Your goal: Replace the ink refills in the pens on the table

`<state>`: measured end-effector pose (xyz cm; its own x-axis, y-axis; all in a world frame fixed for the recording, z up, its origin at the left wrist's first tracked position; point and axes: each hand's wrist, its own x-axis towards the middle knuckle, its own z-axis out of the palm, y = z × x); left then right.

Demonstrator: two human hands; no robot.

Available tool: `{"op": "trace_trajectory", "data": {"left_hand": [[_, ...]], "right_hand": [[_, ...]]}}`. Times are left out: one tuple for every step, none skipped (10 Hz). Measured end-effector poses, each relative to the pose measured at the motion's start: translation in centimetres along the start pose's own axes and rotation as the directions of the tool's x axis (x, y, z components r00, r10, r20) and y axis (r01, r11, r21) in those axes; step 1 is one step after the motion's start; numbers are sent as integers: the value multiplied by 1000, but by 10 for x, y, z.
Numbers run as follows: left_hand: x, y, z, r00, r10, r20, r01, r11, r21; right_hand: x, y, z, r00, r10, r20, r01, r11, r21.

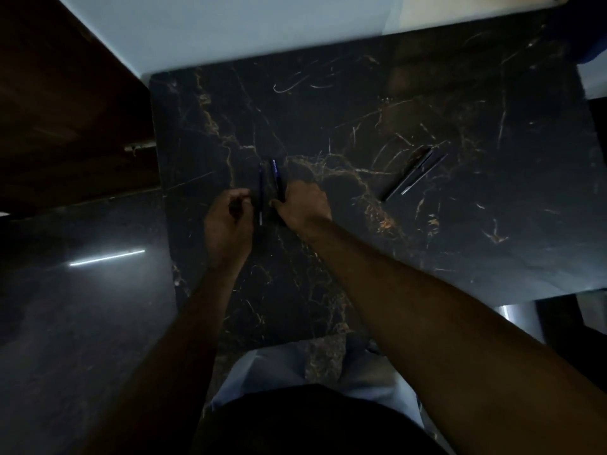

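Note:
On the dark marble table [361, 241] two thin blue pen parts lie side by side, pointing away from me. The left one is a slim blue refill [260, 195] with a pale tip toward me. The right one is a thicker blue pen barrel [277, 180]. My left hand [230, 221] hovers just left of the refill, fingers curled, nothing clearly in it. My right hand [303, 205] rests on the near end of the barrel, fingers closed over it. Two more pens [415, 174] lie diagonally to the right.
The scene is dim. A dark wooden cabinet [65, 103] stands at the left, a pale wall [230, 27] behind the table. A glossy dark floor [82, 290] lies left of the table. My lap [295, 372] is at the near table edge.

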<state>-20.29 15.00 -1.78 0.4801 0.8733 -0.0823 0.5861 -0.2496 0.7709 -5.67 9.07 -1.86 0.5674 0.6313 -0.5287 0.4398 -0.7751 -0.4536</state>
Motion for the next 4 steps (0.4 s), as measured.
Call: {"op": "trace_trajectory", "data": {"left_hand": [[0,1,3,999,24,-31,-24,1000,6],[-2,4,8,999,26,-39,-26,1000,4],[-2,4,12,998,39,-55,-39,999,8],[-6,8,13,993,101,-60,-100,995,32]], "right_hand": [[-2,1,-3,1000,-17,-3,17,1000,8],[-9,9,-5,1000,-25,-5,25,1000,12],[-18,21,-10,999,-24,-32,25,999,35],[-30,34,-16,994,-18,-106,25,998,63]]}}
